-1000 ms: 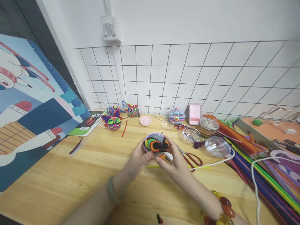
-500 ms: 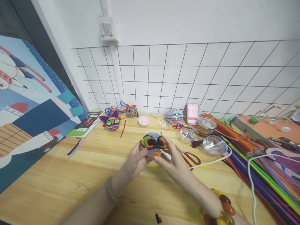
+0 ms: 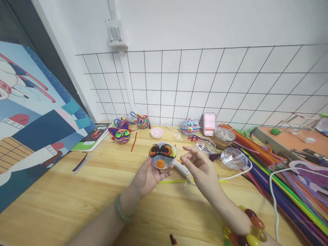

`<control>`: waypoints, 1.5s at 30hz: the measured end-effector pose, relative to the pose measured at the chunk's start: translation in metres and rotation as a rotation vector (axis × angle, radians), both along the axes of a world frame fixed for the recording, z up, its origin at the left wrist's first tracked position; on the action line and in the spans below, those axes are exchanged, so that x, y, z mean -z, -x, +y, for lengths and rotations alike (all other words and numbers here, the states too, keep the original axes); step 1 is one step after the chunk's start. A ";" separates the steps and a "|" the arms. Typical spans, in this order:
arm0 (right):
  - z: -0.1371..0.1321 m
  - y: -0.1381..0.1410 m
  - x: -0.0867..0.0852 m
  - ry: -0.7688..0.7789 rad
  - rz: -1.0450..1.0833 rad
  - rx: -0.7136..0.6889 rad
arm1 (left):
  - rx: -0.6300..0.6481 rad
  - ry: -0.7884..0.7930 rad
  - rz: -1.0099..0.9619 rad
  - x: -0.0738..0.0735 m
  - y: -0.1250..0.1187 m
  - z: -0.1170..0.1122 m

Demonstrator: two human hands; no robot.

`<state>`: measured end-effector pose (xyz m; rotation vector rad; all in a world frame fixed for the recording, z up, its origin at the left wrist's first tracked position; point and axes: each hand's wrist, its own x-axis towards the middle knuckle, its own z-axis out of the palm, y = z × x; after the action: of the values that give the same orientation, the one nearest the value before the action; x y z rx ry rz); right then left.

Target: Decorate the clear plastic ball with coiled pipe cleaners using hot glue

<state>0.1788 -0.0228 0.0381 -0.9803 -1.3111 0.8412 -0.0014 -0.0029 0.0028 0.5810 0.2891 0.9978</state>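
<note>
My left hand holds a clear plastic ball from its left side and below. Black, orange, yellow and green pipe-cleaner shapes cover the ball's upper front, and an orange coil sits lower down. My right hand is apart from the ball, to its right, fingers loosely bent and spread with nothing seen in them. Between ball and right hand lies a white glue gun, partly hidden. A yellow pipe cleaner lies on the table under both hands.
At the back stand decorated balls, a pink bowl and a blue-pink striped ball. Clear plastic half-shells and bundled pipe cleaners lie to the right, beside a white cable. A large picture board leans at left.
My right hand has let go of the ball and moved right, now over where the scissors showed. The ball has turned in my left hand, showing its orange coil in front.
</note>
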 end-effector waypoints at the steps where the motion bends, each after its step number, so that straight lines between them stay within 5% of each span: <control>1: -0.001 0.000 0.000 0.005 -0.007 -0.008 | 0.000 -0.001 0.001 0.000 0.000 0.000; 45: -0.013 0.013 0.004 0.052 -0.094 -0.222 | -0.164 0.053 0.038 0.001 -0.003 0.006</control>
<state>0.1654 -0.0355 0.0345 -0.9357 -1.5045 1.0126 0.0014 0.0027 0.0018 0.5344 0.4005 1.1341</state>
